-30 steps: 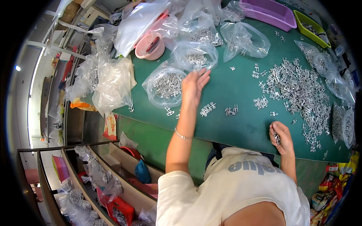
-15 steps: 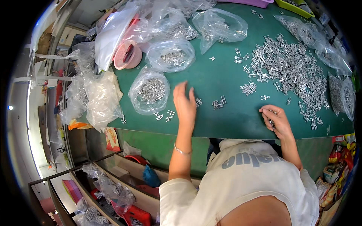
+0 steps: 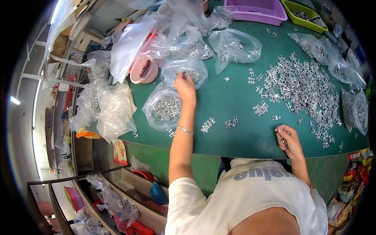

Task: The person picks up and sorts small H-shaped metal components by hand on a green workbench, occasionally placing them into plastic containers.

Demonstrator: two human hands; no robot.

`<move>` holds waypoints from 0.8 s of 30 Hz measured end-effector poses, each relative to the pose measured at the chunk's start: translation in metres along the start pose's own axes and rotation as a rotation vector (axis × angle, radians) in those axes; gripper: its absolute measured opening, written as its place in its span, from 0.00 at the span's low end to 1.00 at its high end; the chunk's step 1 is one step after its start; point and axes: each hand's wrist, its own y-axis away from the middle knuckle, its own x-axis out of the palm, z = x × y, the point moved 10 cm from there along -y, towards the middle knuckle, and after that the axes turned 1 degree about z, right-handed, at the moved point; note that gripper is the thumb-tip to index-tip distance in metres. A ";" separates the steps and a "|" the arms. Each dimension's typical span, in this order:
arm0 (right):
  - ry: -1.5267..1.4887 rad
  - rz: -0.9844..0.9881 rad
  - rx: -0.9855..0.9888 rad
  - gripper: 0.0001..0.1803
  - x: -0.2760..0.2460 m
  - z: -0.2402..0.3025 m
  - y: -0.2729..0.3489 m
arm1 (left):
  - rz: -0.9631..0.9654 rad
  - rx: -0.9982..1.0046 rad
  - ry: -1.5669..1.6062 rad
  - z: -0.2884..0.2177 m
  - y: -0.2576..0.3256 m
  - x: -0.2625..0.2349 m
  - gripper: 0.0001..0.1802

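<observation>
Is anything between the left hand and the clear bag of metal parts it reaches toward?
Nothing visible. The left hand is already at the rim of the upper bag, fingertips at its opening. A second bag lies left of the wrist, beside the arm, not in its path. The table between is bare.

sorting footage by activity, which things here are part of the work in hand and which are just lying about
In hand:
left hand reaching into an open clear bag of metal parts
right hand holding small metal parts at the table edge
loose pile of metal parts
small sorted clusters

Lying about:
pink tape roll
purple basket
green tray
empty crumpled bags
</observation>
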 end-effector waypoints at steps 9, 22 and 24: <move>-0.734 0.243 0.070 0.15 0.011 0.004 -0.006 | -0.052 -0.107 0.608 0.022 0.010 0.025 0.31; -0.633 0.093 -0.298 0.16 0.014 0.032 0.003 | 1.140 -1.198 1.457 -0.153 0.299 0.109 0.24; -0.012 -0.010 -0.546 0.13 0.021 0.050 0.019 | 1.154 -1.121 1.536 -0.168 0.311 0.120 0.25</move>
